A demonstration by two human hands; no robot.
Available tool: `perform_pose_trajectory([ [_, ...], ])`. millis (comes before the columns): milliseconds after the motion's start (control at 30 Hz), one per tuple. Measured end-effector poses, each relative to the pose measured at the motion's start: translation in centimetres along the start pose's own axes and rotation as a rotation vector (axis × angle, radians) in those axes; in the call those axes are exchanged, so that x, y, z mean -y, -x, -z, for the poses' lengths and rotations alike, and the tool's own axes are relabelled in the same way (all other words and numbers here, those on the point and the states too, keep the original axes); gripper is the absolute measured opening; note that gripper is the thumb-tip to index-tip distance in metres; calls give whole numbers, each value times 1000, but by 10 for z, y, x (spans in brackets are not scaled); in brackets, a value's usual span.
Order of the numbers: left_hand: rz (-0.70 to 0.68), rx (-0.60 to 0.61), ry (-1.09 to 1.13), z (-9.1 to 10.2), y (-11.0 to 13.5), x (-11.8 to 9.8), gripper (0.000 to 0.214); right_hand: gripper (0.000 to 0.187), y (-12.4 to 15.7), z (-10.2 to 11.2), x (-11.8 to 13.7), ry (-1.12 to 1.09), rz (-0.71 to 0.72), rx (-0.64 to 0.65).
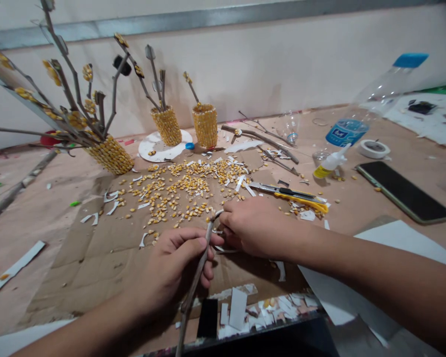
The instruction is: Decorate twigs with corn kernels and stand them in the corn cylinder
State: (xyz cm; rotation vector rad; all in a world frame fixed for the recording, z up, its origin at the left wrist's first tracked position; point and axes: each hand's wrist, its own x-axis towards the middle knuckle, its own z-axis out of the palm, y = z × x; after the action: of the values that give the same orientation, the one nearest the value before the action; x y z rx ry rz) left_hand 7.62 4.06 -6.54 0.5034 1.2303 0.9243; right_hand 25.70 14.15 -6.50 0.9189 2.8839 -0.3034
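My left hand (188,255) is closed around a bare twig (196,285) that slants up from the lower edge of the view. Pale bits, perhaps corn, sit at the twig's upper end. Close to that tip, my right hand (254,224) has its fingers pinched together, and whatever they hold is hidden behind them. Loose corn kernels (191,181) lie scattered on the cardboard (92,258) beyond both hands. A yellow box cutter (293,194) rests just past my right hand, its blade pointing left.
Corn-covered pots (205,126) holding twigs stand at the back left. To the right are a glue bottle (330,162), a plastic bottle (375,101), a tape roll (373,148) and a phone (405,192). Paper scraps (238,307) litter the near edge.
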Motion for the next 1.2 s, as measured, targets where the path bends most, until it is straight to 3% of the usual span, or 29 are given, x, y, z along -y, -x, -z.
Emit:
perform_pose_trajectory([
  [267,-9,-5,-22,3,-2,2,30,13,0,-1,-4,13,4,-78],
  [433,-36,27,25,5,-2,4,25,5,4,2,-10,-220,-66,-150],
  [567,-70,39,10,2,-4,2,27,5,8,-6,-15,-473,50,-287],
  [700,-105,30,-9,1,-3,1,29,9,8,-10,-18,-478,136,-374],
  [933,-226,-26,69,5,-3,-3,28,20,7,-7,-14,-270,220,-256],
  [1200,-207,9,70,2,-3,-3,31,20,-5,-13,-8,-131,351,-129],
])
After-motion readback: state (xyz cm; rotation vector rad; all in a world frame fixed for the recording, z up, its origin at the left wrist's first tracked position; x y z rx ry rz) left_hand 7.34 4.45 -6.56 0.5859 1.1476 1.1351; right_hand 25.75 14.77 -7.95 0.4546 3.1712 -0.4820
